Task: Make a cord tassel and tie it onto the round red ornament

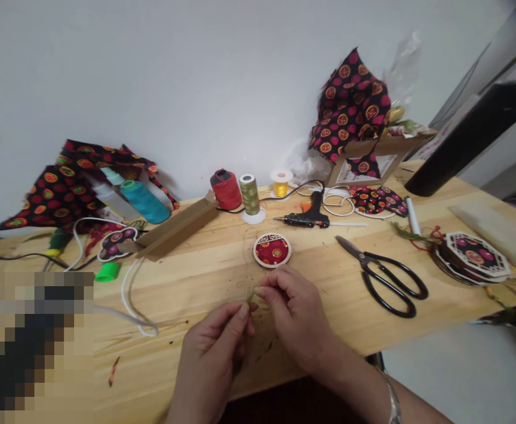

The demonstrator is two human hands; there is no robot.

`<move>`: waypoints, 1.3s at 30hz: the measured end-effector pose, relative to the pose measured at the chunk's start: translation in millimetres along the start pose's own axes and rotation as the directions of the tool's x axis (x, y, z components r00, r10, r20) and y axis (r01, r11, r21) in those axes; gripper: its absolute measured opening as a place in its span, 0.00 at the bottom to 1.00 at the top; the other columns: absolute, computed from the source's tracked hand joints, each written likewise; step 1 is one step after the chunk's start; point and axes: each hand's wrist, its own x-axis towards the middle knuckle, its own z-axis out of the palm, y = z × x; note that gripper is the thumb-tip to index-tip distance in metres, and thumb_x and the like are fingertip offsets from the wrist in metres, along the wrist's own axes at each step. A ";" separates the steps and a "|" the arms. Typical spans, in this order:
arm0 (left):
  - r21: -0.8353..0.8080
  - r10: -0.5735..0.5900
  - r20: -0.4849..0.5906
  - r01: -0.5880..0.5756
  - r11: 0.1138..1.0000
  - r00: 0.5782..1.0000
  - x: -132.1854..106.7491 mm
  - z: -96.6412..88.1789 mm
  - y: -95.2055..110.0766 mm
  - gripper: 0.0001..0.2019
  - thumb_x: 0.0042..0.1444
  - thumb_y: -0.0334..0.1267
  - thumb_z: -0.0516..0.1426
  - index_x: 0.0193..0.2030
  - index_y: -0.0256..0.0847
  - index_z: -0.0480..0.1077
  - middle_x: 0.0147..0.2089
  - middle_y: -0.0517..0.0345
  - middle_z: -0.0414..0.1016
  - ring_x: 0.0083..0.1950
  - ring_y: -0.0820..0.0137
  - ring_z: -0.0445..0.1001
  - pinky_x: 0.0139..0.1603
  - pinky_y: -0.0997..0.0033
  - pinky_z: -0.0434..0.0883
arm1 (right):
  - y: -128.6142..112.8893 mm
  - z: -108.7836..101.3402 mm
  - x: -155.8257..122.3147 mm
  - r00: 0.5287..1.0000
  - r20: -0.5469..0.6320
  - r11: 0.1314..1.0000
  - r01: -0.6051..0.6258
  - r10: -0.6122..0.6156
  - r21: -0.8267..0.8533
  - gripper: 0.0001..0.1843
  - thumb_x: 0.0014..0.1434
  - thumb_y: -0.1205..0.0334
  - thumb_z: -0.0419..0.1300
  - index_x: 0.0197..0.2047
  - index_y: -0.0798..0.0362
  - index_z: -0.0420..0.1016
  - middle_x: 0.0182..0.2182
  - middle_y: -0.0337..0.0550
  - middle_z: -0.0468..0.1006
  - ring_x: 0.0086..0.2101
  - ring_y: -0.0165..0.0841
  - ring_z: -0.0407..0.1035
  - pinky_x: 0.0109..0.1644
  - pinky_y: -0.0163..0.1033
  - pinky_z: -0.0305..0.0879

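Low over the wooden table (328,277), my left hand (216,347) and my right hand (295,312) meet with their fingertips pinched on a thin olive-green thread (250,294). A small tuft of it shows between them. Just beyond my hands lies a round red ornament (272,249) with a pale wooden rim. Further back stands the green thread spool (249,194) on a white base, and a fine strand seems to run from it toward my hands.
Black scissors (385,277) lie to the right, with a black glue gun (306,217) behind them. Red (226,188) and yellow (280,181) spools stand by the wall. Patterned fabric (76,176), a teal spool (145,201), a cardboard box (176,231), white cord (129,294) and octagonal ornaments (473,256) lie around.
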 end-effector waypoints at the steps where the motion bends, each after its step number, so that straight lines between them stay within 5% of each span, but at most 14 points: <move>1: -0.002 -0.006 0.000 0.006 1.000 1.000 0.1 -0.3 -0.4 0.10 0.52 0.41 0.61 0.25 0.38 0.73 0.21 0.65 0.64 0.20 0.80 0.54 0.19 0.80 0.51 | 0.3 0.2 0.0 1.000 -0.005 1.000 -0.004 0.004 0.000 0.08 0.57 0.71 0.56 0.26 0.54 0.67 0.26 0.37 0.69 0.32 0.31 0.64 0.37 0.36 0.59; 10: -0.023 -0.018 -0.042 0.017 1.000 0.999 -1.0 2.1 2.2 0.09 0.47 0.43 0.64 0.28 0.38 0.76 0.20 0.66 0.63 0.20 0.79 0.55 0.18 0.80 0.53 | 1.2 0.5 -1.1 0.998 -0.042 0.997 -0.043 0.045 0.063 0.07 0.59 0.68 0.55 0.30 0.53 0.72 0.30 0.40 0.73 0.34 0.31 0.68 0.40 0.36 0.62; 14: -0.052 -0.011 -0.055 0.008 0.999 0.998 -0.1 0.9 1.6 0.07 0.48 0.41 0.64 0.30 0.39 0.77 0.22 0.65 0.66 0.21 0.79 0.57 0.19 0.81 0.55 | -2.3 -6.8 0.4 0.984 -0.039 0.976 -0.166 0.173 0.143 0.10 0.61 0.65 0.53 0.36 0.54 0.77 0.34 0.43 0.78 0.36 0.32 0.70 0.42 0.36 0.64; 18: -0.057 0.022 -0.067 -0.025 0.998 0.998 1.0 -0.2 1.1 0.07 0.48 0.40 0.64 0.28 0.39 0.76 0.24 0.63 0.68 0.22 0.78 0.59 0.20 0.81 0.57 | -8.5 -9.1 1.1 0.879 0.187 0.844 -0.474 0.438 0.252 0.08 0.54 0.61 0.60 0.35 0.52 0.80 0.29 0.40 0.79 0.32 0.33 0.71 0.37 0.36 0.65; 21: -0.020 0.023 -0.065 -0.025 1.000 0.998 0.4 -0.4 3.4 0.07 0.47 0.41 0.64 0.29 0.40 0.77 0.23 0.63 0.69 0.21 0.77 0.60 0.20 0.79 0.58 | -11.6 -5.8 0.3 0.791 0.328 0.734 -0.607 0.517 0.305 0.09 0.49 0.61 0.63 0.34 0.52 0.81 0.24 0.37 0.76 0.25 0.29 0.66 0.27 0.33 0.60; 25: 0.053 0.022 -0.088 -0.018 0.998 0.996 -1.6 1.4 8.6 0.09 0.42 0.42 0.66 0.29 0.40 0.79 0.20 0.62 0.68 0.21 0.74 0.62 0.20 0.77 0.59 | -9.4 -1.6 -1.6 0.790 0.421 0.690 -0.602 0.445 0.402 0.06 0.50 0.63 0.61 0.29 0.53 0.81 0.22 0.36 0.74 0.22 0.25 0.61 0.23 0.30 0.55; 29: 0.117 0.068 -0.112 -0.055 0.992 0.991 -3.2 4.9 9.5 0.10 0.41 0.43 0.66 0.28 0.40 0.79 0.18 0.63 0.66 0.19 0.75 0.59 0.18 0.77 0.57 | -5.7 0.2 -1.6 0.782 0.408 0.624 -0.623 0.472 0.472 0.09 0.48 0.61 0.65 0.34 0.53 0.81 0.24 0.38 0.76 0.23 0.26 0.64 0.24 0.30 0.57; 32: 0.179 0.118 -0.122 -0.095 0.979 0.986 -3.0 5.0 6.3 0.10 0.43 0.44 0.65 0.28 0.40 0.80 0.18 0.63 0.66 0.19 0.75 0.58 0.18 0.77 0.56 | -5.8 0.8 0.1 0.769 0.419 0.583 -0.639 0.483 0.502 0.05 0.47 0.62 0.64 0.28 0.54 0.80 0.22 0.37 0.74 0.22 0.25 0.62 0.22 0.29 0.55; 39: 0.317 0.132 -0.033 -0.115 0.941 0.991 2.0 -4.5 0.3 0.09 0.48 0.45 0.63 0.30 0.44 0.80 0.20 0.61 0.71 0.20 0.73 0.61 0.20 0.76 0.59 | -8.3 0.9 1.3 0.817 0.310 0.686 -0.577 0.487 0.443 0.04 0.46 0.65 0.63 0.22 0.55 0.75 0.17 0.33 0.69 0.22 0.25 0.60 0.28 0.31 0.57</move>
